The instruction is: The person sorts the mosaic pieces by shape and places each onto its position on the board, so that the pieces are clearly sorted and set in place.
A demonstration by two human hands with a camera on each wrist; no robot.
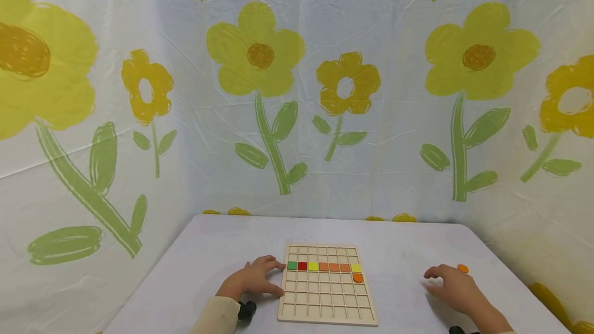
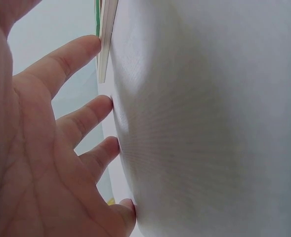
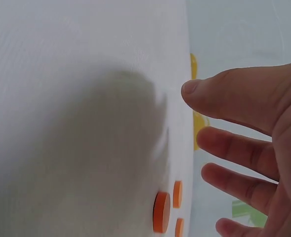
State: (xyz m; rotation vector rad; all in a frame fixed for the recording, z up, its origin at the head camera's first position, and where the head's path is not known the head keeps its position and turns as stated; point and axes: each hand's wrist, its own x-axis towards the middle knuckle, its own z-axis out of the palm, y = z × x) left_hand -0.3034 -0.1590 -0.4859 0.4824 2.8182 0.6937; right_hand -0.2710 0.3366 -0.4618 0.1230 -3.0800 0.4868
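A wooden grid board (image 1: pixel 312 315) lies on the table with a row of square tiles across it. From the left the row runs green (image 1: pixel 292 265), red (image 1: pixel 302 266), yellow (image 1: pixel 313 266), several orange-toned ones, then yellow. Just below the last tile is a round orange disc (image 1: pixel 358 278). My left hand (image 1: pixel 255 278) rests at the board's left edge, fingers spread, a fingertip (image 2: pixel 93 44) touching its side. To the right, my right hand (image 1: pixel 452 287) hovers over the table, holding nothing, fingers loosely bent. Three orange discs (image 3: pixel 161 212) lie near it in the right wrist view; one disc (image 1: pixel 462 268) shows beyond it in the head view.
The white table (image 1: pixel 223 236) extends on both sides of the board. A cloth backdrop (image 1: pixel 297 143) printed with yellow flowers hangs behind the table and along its sides. Dark wrist-worn devices (image 1: pixel 247 311) sit at both wrists.
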